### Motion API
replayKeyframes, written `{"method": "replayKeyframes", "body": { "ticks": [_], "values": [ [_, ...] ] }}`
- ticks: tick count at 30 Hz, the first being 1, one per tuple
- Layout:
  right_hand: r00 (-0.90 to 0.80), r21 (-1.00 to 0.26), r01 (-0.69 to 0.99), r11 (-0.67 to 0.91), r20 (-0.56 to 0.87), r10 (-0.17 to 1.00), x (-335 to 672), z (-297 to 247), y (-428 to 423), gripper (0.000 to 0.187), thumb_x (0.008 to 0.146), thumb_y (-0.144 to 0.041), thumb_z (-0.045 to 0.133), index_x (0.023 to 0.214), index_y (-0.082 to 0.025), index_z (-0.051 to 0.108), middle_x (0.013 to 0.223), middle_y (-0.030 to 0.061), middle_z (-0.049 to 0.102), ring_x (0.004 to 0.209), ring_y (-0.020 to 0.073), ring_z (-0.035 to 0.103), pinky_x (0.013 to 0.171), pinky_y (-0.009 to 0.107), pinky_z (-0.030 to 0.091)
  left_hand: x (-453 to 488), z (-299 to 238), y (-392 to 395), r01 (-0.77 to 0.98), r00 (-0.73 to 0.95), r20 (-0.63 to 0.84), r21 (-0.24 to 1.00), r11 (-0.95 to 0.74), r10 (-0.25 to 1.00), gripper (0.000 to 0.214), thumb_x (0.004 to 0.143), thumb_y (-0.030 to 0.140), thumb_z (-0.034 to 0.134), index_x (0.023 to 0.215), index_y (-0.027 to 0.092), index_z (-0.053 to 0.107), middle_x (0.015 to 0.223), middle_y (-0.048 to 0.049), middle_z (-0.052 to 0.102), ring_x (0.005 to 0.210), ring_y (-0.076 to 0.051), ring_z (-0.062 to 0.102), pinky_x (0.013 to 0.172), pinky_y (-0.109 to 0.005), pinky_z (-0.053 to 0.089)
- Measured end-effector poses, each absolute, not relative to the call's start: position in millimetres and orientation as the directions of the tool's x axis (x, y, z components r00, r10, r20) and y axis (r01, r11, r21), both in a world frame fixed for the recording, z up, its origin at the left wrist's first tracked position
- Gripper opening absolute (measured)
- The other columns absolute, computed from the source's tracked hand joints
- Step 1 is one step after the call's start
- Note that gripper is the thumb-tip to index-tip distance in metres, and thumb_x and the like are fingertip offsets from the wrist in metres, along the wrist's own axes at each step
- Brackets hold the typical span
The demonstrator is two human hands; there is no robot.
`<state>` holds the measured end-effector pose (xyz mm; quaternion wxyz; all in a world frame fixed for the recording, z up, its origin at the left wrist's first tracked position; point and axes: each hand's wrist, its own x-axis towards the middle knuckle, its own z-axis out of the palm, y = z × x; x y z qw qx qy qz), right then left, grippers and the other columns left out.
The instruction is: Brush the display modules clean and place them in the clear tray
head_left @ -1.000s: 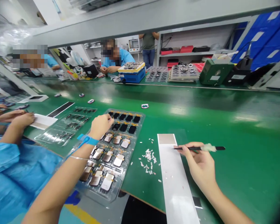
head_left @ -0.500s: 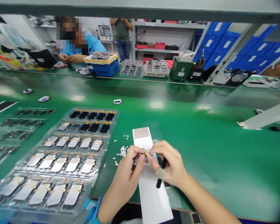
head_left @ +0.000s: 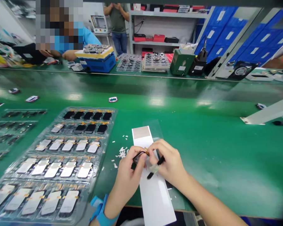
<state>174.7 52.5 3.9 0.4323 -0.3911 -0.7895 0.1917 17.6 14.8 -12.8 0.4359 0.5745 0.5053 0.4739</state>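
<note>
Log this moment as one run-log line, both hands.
left hand: pinches small dark part with orange tab | right hand: holds black tweezers | under hands: white strip

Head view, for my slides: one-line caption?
Left hand holds a small part, right hand tweezers, over a white strip beside a tray.

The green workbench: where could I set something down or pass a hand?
Bare green bench surface lies right of the white strip, up to the white bracket. Another band, dotted with small parts, runs beyond the tray of display panels, toward the far bench edge. Crowded around the left hand and right hand, and across the trays.
</note>
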Motion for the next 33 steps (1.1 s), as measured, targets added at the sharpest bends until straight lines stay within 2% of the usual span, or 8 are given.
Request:
{"method": "replayKeyframes", "body": {
  "ticks": [5,8,11,15,19,27,29,33],
  "values": [
    [-0.324,-0.916,0.298,0.269,0.168,0.931,182,2,68,0.013,0.084,-0.02,0.059,0.077,-0.019,0.07,0.075,0.0015,0.064,0.059,0.0108,0.05,0.052,0.023,0.033,16,-12,16,-0.015,0.037,-0.006,1.0,0.007,0.999,0.02,0.102,0.041,0.047,0.101,0.021,0.052,0.07,0.0033,0.06,0.051,-0.009,0.044,0.051,-0.021,0.037],
    [-0.31,-0.946,0.276,0.169,0.078,0.948,184,-5,78,0.011,0.075,-0.021,0.067,0.065,-0.018,0.065,0.067,0.0,0.06,0.061,0.0116,0.05,0.053,0.023,0.032,15,-11,15,-0.07,0.065,-0.025,0.997,0.03,0.998,0.023,0.101,0.044,0.047,0.1,0.021,0.049,0.065,0.005,0.057,0.051,-0.008,0.039,0.049,-0.02,0.031],
    [-0.281,-0.967,0.235,0.098,0.029,0.959,182,-9,81,0.021,0.073,-0.028,0.072,0.062,-0.019,0.058,0.059,-0.0044,0.05,0.054,0.0086,0.039,0.05,0.023,0.028,15,-11,14,-0.096,0.111,-0.044,0.994,0.055,0.993,0.024,0.101,0.045,0.047,0.096,0.021,0.044,0.067,0.0048,0.058,0.051,-0.007,0.036,0.049,-0.02,0.029],
    [-0.406,-0.987,0.161,0.002,-0.065,0.912,179,-2,78,0.022,0.076,-0.038,0.07,0.068,-0.018,0.067,0.057,-0.0045,0.051,0.049,0.0077,0.032,0.048,0.024,0.025,14,-15,12,-0.083,0.138,-0.047,0.995,0.059,0.989,0.022,0.102,0.044,0.047,0.099,0.023,0.042,0.065,0.0061,0.057,0.05,-0.008,0.037,0.049,-0.021,0.028],
    [-0.479,-0.992,0.111,-0.062,-0.108,0.871,179,3,74,0.032,0.079,-0.047,0.068,0.068,-0.018,0.07,0.057,-0.0026,0.051,0.053,0.0098,0.036,0.051,0.025,0.029,14,-16,12,-0.023,0.117,-0.031,0.999,0.034,0.993,0.019,0.102,0.042,0.047,0.101,0.023,0.042,0.062,0.0079,0.05,0.055,-0.009,0.042,0.052,-0.021,0.031],
    [-0.473,-0.992,0.092,-0.088,-0.122,0.872,177,1,72,0.028,0.079,-0.042,0.069,0.067,-0.017,0.07,0.045,-0.0095,0.031,0.046,0.0067,0.021,0.047,0.025,0.018,15,-17,10,0.039,0.149,-0.055,0.998,0.05,0.987,0.019,0.104,0.042,0.039,0.099,0.024,0.04,0.071,0.0063,0.048,0.063,-0.01,0.043,0.058,-0.024,0.033],
    [-0.444,-0.993,0.101,-0.058,-0.097,0.891,175,3,69,0.025,0.079,-0.039,0.069,0.067,-0.017,0.069,0.045,-0.0087,0.036,0.047,0.0069,0.025,0.047,0.024,0.02,15,-16,9,0.003,0.151,-0.077,0.997,0.078,0.986,0.018,0.105,0.041,0.037,0.099,0.024,0.04,0.072,0.0057,0.048,0.066,-0.011,0.043,0.06,-0.025,0.034],
    [-0.375,-0.991,0.137,0.001,-0.051,0.926,172,6,63,0.02,0.078,-0.035,0.069,0.07,-0.017,0.07,0.065,0.0005,0.064,0.056,0.0103,0.045,0.052,0.025,0.032,15,-14,7,-0.045,0.168,-0.084,0.995,0.092,0.982,0.018,0.105,0.041,0.038,0.101,0.024,0.04,0.073,0.0058,0.048,0.066,-0.012,0.042,0.061,-0.025,0.035]
  ]
}}
